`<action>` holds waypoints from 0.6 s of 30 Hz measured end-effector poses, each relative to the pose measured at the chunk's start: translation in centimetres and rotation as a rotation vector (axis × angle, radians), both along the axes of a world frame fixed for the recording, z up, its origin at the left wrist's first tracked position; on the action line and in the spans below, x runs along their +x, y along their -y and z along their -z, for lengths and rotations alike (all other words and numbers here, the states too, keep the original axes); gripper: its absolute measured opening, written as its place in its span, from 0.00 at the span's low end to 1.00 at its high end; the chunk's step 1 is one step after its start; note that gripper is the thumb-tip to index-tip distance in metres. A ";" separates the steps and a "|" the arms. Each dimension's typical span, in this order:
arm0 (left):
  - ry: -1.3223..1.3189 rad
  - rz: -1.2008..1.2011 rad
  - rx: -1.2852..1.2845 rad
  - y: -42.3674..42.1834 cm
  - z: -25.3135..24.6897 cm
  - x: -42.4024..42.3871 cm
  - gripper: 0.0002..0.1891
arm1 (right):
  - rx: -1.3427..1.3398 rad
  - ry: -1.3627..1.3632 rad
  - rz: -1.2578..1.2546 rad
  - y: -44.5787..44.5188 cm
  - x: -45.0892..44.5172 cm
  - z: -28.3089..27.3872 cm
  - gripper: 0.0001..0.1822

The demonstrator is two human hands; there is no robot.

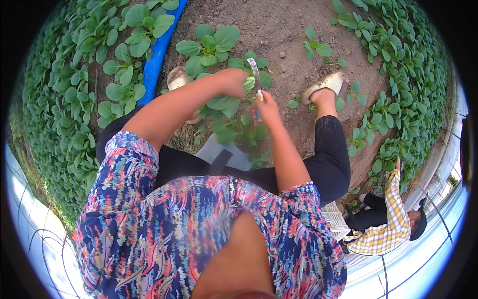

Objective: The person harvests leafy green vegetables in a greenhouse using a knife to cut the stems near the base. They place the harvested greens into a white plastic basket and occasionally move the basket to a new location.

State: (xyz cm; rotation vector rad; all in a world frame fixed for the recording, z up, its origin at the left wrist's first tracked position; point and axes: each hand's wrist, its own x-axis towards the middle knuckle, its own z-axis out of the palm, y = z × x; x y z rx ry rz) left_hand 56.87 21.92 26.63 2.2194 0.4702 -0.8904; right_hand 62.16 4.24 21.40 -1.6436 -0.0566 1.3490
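My left hand [236, 83] is closed around a bunch of leafy greens [223, 104], its pale green stalks [248, 84] facing right and its leaves hanging towards me. Just right of the stalks, my right hand [267, 108] grips the blue handle of a small sickle [255, 73]. Its curved metal blade points away from me, close beside the stalk ends; whether they touch I cannot tell. A leafy green plant [209, 46] grows in the soil beyond my left hand. My left fingers are mostly hidden by the back of the hand.
A blue hose [158, 52] runs along the left. Dense leafy rows stand at left [59, 112] and right [418, 93]. My sandals [328, 86] rest on brown soil, with small plants near them. At lower right, a person in a checked shirt [388, 235] reaches into the greens beside a white crate [335, 220].
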 end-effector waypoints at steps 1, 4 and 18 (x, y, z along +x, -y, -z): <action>-0.022 0.096 0.074 -0.7 0.1 0.5 0.22 | -0.019 0.020 -0.046 -0.7 -0.3 0.8 0.20; -0.117 0.366 0.246 -3.2 1.5 1.7 0.29 | -0.151 0.114 -0.226 -2.4 -0.8 3.3 0.20; -0.212 0.301 0.264 -15.3 6.4 -7.2 0.22 | -0.086 0.495 -0.503 -12.1 -1.9 7.0 0.19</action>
